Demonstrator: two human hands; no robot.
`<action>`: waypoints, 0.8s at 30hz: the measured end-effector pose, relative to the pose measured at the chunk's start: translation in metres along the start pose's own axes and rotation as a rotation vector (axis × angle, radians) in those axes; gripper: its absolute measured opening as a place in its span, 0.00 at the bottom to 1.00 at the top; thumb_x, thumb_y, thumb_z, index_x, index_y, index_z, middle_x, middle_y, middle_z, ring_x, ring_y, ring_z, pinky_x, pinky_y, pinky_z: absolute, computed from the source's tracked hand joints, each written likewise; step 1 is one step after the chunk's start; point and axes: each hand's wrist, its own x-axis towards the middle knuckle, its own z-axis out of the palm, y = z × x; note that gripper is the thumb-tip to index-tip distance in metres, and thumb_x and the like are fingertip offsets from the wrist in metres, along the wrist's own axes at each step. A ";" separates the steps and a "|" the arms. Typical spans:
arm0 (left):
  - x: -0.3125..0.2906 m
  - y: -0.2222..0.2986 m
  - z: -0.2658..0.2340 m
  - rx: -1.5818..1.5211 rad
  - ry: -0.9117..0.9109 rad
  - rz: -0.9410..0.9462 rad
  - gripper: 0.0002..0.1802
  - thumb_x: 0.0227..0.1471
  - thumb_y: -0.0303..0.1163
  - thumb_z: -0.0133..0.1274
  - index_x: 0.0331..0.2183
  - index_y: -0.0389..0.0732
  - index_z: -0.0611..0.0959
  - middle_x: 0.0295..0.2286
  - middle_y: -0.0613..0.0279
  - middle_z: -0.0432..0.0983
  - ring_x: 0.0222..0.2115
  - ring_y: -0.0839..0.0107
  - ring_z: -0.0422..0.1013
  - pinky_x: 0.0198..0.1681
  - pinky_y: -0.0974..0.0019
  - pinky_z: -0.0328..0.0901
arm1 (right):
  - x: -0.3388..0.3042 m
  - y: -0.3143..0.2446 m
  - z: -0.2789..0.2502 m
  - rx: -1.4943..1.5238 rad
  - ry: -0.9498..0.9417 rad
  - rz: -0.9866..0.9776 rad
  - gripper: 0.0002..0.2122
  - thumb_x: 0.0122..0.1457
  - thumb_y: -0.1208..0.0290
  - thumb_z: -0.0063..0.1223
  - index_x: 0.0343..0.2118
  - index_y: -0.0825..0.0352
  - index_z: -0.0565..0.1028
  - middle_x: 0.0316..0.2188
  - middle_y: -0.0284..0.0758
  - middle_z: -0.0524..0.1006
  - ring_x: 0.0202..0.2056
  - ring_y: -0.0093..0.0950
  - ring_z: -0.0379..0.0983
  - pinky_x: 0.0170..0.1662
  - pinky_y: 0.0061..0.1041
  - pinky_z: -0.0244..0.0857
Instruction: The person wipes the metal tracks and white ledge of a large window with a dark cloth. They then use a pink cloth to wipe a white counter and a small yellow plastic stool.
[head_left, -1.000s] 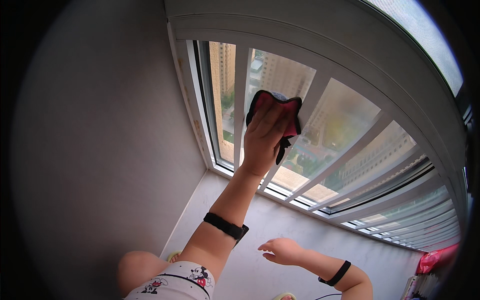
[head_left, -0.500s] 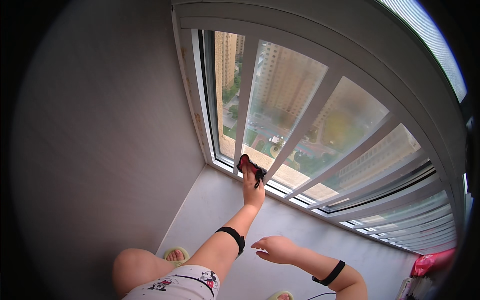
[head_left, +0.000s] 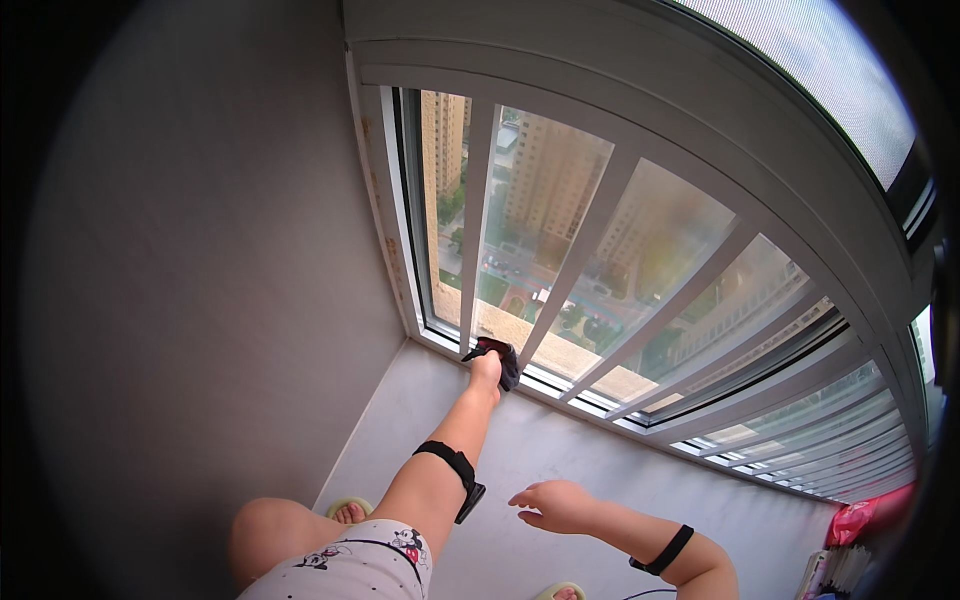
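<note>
Left hand (head_left: 487,369) pressing dark cloth (head_left: 497,353) on window sill (head_left: 560,385), right hand (head_left: 553,504) free

Cloth (head_left: 500,357): under left hand (head_left: 486,372), on window sill (head_left: 590,400).
Right hand (head_left: 555,505): nearer, right of left forearm.
Wall (head_left: 220,280): left of window.

Grey wall (head_left: 200,300), white-barred window (head_left: 600,250), pale floor (head_left: 560,450), perhaps tiled.

A dark cloth (head_left: 500,358), nearly black, sits under the left hand (head_left: 486,372), with white window bars (head_left: 577,270) at twelve o'clock from it. Black bands (head_left: 452,467) ring both forearms, and the white shorts (head_left: 345,565) at seven o'clock carry a cartoon print in black and red. At four o'clock lies a pink bag (head_left: 862,518); the wall (head_left: 200,280) at nine o'clock is plain grey.
</note>
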 end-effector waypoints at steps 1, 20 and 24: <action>-0.010 0.009 0.004 0.000 -0.047 0.021 0.10 0.51 0.28 0.41 0.30 0.38 0.78 0.29 0.63 0.75 0.28 0.73 0.71 0.32 0.68 0.65 | -0.002 -0.003 -0.002 -0.003 0.000 -0.001 0.14 0.58 0.65 0.46 0.47 0.58 0.73 0.41 0.36 0.76 0.43 0.36 0.72 0.45 0.34 0.67; -0.143 0.194 0.074 -0.127 -0.556 0.696 0.10 0.52 0.26 0.49 0.38 0.35 0.78 0.32 0.64 0.76 0.33 0.78 0.70 0.38 0.73 0.63 | 0.032 -0.034 -0.021 -0.052 -0.034 -0.091 0.15 0.58 0.66 0.46 0.47 0.59 0.73 0.41 0.36 0.76 0.43 0.37 0.72 0.45 0.36 0.67; -0.192 0.250 0.064 -0.135 -0.362 1.098 0.10 0.51 0.28 0.51 0.32 0.31 0.80 0.29 0.63 0.77 0.29 0.78 0.71 0.35 0.74 0.65 | 0.032 -0.037 -0.032 -0.075 -0.018 -0.046 0.14 0.59 0.65 0.45 0.47 0.59 0.73 0.42 0.35 0.76 0.44 0.36 0.72 0.46 0.36 0.67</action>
